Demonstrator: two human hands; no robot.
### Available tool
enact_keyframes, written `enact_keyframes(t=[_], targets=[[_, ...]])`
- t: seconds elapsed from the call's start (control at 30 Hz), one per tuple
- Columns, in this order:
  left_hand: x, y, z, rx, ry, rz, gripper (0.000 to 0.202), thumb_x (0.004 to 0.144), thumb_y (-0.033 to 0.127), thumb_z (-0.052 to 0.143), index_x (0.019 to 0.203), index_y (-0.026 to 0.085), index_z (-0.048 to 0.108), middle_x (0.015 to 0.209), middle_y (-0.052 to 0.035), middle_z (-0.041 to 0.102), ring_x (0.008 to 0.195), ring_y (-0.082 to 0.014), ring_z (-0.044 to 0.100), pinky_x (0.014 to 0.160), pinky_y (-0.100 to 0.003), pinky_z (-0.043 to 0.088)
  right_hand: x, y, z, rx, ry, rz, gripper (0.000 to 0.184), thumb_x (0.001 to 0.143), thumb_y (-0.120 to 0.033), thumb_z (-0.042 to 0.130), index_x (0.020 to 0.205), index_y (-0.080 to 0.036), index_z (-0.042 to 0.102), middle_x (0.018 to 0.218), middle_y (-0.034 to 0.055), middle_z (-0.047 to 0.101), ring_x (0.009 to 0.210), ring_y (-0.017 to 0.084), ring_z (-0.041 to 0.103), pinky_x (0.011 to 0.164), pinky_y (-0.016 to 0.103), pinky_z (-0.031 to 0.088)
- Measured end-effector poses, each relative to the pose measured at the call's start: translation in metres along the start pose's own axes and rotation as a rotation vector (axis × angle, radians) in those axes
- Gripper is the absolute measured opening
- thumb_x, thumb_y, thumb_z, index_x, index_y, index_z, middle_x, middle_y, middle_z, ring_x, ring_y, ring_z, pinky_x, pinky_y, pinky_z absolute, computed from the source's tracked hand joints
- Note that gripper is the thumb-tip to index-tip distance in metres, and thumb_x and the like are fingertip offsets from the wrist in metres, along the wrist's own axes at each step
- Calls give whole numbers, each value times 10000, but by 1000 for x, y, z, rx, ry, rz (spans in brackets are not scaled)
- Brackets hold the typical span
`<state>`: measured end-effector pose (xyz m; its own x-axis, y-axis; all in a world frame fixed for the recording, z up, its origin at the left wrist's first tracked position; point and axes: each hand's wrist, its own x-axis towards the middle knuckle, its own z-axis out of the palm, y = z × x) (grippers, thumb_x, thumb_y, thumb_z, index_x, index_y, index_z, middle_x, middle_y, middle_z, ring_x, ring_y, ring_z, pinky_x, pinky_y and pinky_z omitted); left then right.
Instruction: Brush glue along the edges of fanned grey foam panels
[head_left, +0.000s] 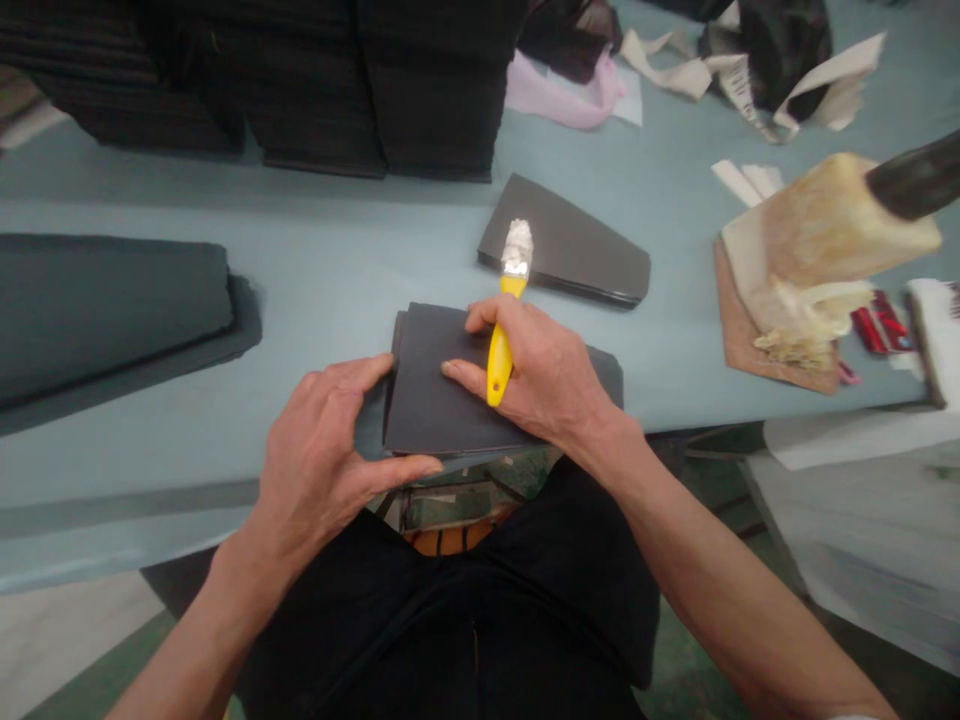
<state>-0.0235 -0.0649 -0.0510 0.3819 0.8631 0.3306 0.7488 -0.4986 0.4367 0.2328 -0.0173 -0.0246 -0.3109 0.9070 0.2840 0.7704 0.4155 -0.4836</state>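
The near stack of dark pieces (427,390) lies at the near edge of the surface (345,230). The left hand (319,430) brackets its near left corner, thumb and forefinger apart along two edges. The right hand (551,365) rests over the stack, its fingers holding a yellow brush (510,290), thumb and forefinger tips apart. A narrow gap parts this stack from the far stack (570,240); wider room opens left toward the dark pile (112,310) and right toward the stained container (832,215).
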Motion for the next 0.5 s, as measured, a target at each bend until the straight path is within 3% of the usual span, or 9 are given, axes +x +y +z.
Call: enact_keyframes(t=[0.17, 0.3, 0.43, 0.5], targets=[[-5, -10, 3, 67, 36, 26, 837, 960, 865, 516, 1524, 247, 509, 1368, -154, 733, 1185, -393, 745, 1003, -538, 634, 1, -3, -6, -30, 7, -22, 372, 996, -511, 756, 1170, -198, 657, 1151, 126, 792, 1075, 301, 744, 960, 421, 569], [-10, -16, 2, 69, 36, 3, 852, 936, 893, 523, 1506, 259, 512, 1319, -138, 736, 1117, -358, 751, 944, -490, 649, -6, 1, -24, 11, 83, -56, 279, 1029, -443, 726, 1148, -203, 648, 1212, 135, 801, 1118, 293, 779, 979, 416, 597], [-15, -14, -6, -28, -30, -139, 717, 1010, 833, 433, 1525, 340, 499, 1320, -84, 709, 1002, -288, 729, 844, -406, 638, -20, 21, -47, 35, 186, -37, 203, 1033, -371, 709, 1133, -215, 627, 1302, 145, 802, 1140, 291, 804, 958, 412, 622], [-16, -17, -10, -48, -37, -194, 606, 1080, 724, 320, 1528, 355, 494, 1279, -67, 714, 980, -273, 720, 849, -397, 632, -27, 38, -58, 20, 247, 14, 224, 1016, -378, 721, 1149, -227, 622, 1340, 137, 799, 1157, 288, 807, 959, 412, 626]])
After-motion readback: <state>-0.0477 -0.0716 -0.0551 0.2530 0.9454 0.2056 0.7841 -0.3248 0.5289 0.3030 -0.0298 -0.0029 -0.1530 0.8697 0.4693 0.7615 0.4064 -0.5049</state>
